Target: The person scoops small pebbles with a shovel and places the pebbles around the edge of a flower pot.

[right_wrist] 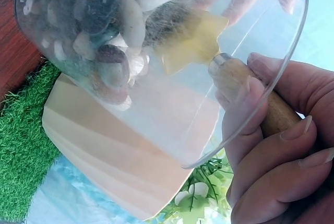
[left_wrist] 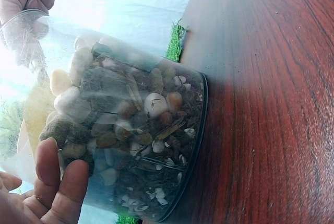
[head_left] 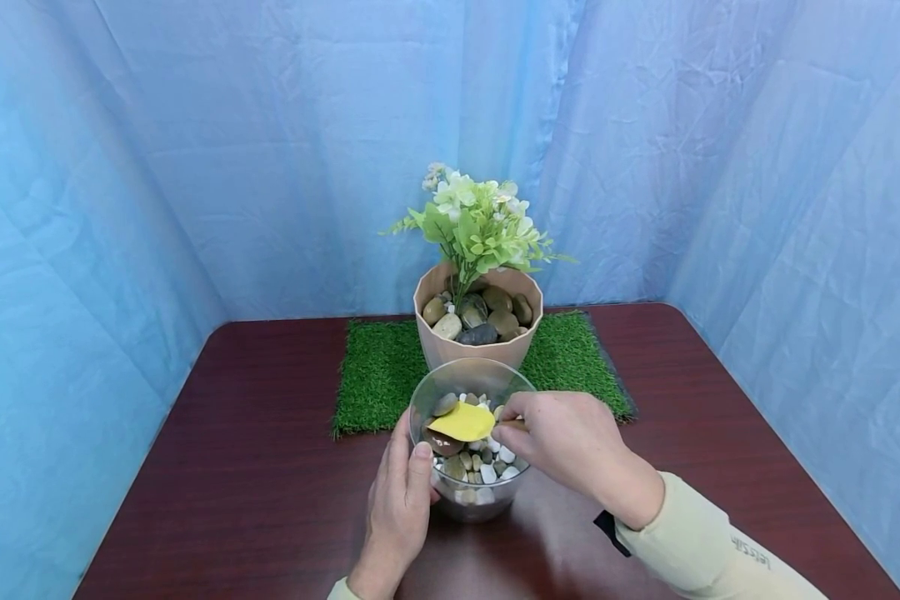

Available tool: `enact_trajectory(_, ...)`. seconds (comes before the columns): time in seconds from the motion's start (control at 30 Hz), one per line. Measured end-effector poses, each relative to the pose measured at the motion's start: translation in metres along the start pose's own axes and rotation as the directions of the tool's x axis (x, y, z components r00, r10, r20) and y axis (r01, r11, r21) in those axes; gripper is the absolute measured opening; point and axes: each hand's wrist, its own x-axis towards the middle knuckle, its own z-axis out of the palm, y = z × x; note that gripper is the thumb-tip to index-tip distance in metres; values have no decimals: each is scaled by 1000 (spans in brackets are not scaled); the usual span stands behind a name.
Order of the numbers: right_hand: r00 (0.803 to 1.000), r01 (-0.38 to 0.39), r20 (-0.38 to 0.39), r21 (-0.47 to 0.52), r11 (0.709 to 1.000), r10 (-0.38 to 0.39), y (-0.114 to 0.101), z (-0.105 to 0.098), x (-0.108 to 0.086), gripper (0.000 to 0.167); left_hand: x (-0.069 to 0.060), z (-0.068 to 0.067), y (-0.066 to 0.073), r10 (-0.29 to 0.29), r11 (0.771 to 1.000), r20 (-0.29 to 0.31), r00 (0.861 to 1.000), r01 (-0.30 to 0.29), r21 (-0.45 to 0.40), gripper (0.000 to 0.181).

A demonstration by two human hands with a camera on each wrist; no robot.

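A clear container point(head_left: 471, 497), filled partway with pebbles point(head_left: 487, 473) and soil, stands on the table tilted slightly toward the viewer. My left hand point(head_left: 399, 508) holds its left side, thumb near the rim, with fingertips on the outer wall in the left wrist view. My right hand point(head_left: 566, 433) grips the wooden handle point(right_wrist: 279, 112) of a small trowel at the container's right rim. The trowel's yellow blade point(head_left: 465, 422) is inside the container, over the stones. In the right wrist view, fingers wrap the handle and the blade's tip meets the stones.
Behind the container, a pinkish-beige flowerpot point(head_left: 474, 353) holds large stones and an artificial plant point(head_left: 480, 221) with white flowers. It stands on a green turf mat point(head_left: 378, 375). Dark reddish wood makes up the table point(head_left: 255, 467), and blue cloth point(head_left: 307, 167) hangs around it.
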Motion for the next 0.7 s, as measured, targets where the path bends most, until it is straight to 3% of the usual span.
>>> enact_trajectory(0.7,1000,13,-26,-2,1000,-13,0,11,0,5,0,0,0,24,1000,-9,1000,-24,-1,52)
